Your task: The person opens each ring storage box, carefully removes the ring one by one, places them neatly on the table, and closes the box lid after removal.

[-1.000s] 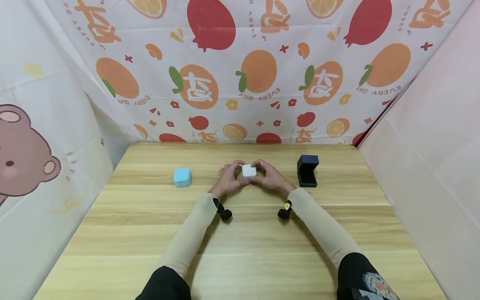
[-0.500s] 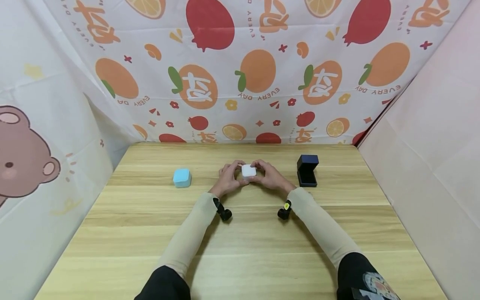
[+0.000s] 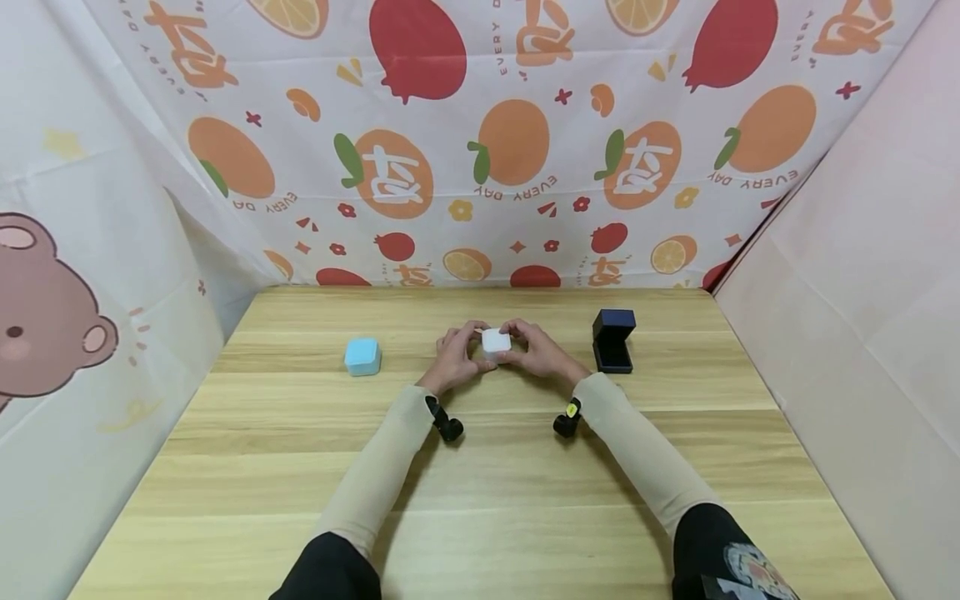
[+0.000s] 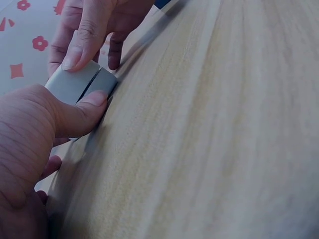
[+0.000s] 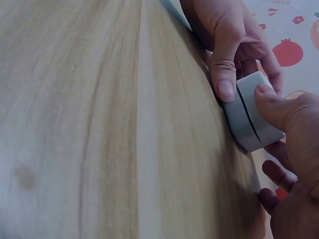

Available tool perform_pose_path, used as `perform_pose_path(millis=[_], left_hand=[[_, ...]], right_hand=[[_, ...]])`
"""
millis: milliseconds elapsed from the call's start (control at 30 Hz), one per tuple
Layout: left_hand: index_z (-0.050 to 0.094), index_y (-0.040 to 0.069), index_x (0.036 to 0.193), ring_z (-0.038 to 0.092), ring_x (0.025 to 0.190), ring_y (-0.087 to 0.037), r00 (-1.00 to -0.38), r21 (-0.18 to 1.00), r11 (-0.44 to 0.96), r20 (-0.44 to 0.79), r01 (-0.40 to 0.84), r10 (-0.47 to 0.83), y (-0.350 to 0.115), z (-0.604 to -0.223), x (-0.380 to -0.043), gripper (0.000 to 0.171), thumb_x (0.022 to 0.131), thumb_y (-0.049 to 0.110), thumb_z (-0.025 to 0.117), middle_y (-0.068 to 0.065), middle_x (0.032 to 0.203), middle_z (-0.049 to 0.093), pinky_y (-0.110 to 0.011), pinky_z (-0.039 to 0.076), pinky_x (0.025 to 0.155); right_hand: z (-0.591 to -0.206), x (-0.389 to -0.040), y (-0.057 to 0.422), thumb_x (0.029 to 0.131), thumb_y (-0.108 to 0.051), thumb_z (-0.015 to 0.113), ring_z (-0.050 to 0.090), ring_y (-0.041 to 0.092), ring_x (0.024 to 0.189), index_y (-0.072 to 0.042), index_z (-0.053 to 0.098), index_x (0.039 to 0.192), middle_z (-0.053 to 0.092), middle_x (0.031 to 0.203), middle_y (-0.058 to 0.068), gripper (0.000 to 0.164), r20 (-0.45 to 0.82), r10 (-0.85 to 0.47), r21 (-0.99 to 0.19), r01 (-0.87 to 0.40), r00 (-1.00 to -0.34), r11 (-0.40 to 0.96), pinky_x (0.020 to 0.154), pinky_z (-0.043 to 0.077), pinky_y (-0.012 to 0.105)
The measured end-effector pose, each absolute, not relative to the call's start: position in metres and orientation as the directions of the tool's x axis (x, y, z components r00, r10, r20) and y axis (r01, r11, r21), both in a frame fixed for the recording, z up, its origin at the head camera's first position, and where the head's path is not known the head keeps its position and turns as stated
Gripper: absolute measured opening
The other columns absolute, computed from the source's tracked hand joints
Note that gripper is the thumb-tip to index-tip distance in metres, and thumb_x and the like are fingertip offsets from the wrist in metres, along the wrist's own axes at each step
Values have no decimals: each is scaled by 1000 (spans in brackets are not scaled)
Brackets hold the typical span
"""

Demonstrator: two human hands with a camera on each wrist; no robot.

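Hands (image 3: 457, 358) (image 3: 542, 355) gripping white box (image 3: 497, 341), unlabelled

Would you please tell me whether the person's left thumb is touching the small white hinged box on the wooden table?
Touching. The left wrist view shows the left hand's thumb pressed flat against the small white hinged box.

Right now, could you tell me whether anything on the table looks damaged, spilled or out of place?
Nothing stands out. Both hands hold the white box with a thin seam showing at its lid; the blue box sits closed and the dark box stands open on the table.
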State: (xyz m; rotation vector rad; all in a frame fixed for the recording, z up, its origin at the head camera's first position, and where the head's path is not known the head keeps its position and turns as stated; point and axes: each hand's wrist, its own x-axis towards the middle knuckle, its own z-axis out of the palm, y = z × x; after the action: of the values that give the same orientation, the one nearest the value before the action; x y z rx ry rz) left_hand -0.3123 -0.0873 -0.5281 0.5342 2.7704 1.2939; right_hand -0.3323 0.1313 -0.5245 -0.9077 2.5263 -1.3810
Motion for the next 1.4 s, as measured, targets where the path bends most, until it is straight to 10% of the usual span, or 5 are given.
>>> perform_pose_path(millis=[1400], left_hand=[[50, 21, 140, 47, 124, -32, -943, 742, 609, 96, 280, 317, -88, -527, -313, 69, 81, 24, 87, -12, 136, 68, -53, 21, 113]], right_hand=[[-510, -329, 131, 98, -20, 68, 58, 29, 128, -7, 53, 127, 62, 132, 14, 35, 34, -540, -827, -327, -841, 458, 109, 47, 47]])
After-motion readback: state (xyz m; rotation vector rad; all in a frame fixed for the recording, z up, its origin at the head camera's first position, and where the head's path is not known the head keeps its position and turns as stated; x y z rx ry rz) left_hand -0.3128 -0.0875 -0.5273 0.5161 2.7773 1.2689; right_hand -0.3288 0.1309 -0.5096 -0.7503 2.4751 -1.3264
